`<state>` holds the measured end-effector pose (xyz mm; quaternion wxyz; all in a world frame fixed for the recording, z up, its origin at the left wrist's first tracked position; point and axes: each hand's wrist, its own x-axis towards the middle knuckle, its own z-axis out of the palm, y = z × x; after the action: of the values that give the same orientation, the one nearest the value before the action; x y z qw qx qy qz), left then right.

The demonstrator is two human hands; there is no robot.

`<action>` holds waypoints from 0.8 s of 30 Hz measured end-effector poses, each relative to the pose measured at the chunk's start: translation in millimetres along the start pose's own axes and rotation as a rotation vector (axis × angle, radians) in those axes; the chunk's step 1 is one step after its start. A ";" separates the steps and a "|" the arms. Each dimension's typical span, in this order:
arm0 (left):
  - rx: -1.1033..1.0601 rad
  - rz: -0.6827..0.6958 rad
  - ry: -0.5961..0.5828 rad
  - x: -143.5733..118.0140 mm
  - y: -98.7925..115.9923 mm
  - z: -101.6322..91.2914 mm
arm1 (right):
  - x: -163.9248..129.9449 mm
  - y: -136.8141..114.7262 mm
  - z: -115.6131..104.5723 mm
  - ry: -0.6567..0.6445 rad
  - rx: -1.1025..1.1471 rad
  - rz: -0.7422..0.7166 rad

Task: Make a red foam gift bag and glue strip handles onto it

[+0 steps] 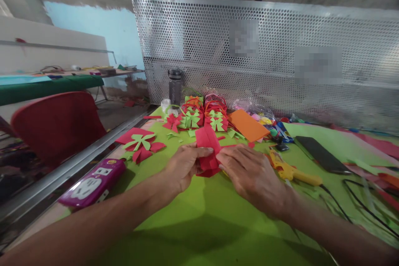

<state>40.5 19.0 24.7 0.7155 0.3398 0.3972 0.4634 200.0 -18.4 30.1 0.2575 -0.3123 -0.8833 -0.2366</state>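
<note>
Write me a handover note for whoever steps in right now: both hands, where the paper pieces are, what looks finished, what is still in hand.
Left hand: pinching the left side of the red paper piece over the green table cover.
Right hand: gripping the same piece from the right.
Finished-looking red and green paper bows are grouped at the far side; one more bow lies to the left.
Orange sheet and yellow glue gun lie to the right, purple power strip at the left edge.
Still in hand: the red piece, folded but not a complete bow.
</note>
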 end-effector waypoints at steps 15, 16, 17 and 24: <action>0.046 0.063 -0.005 -0.6 -6.7 -3.6 | 0.9 -3.7 -8.4 0.000 -0.299 -0.189; 0.050 0.070 0.000 -0.4 -7.0 -3.9 | 0.8 -4.4 -8.9 0.007 -0.312 -0.197; 0.053 0.075 0.005 -0.3 -7.2 -4.0 | 0.4 -5.0 -9.1 0.015 -0.323 -0.204; 0.053 0.079 0.026 1.0 -9.6 -4.0 | -4.1 -10.6 -4.7 0.026 -0.374 -0.214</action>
<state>41.0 17.2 14.4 0.6820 0.3682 0.4051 0.4850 197.0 -30.3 28.5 0.1802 -0.2561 -0.8487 -0.4262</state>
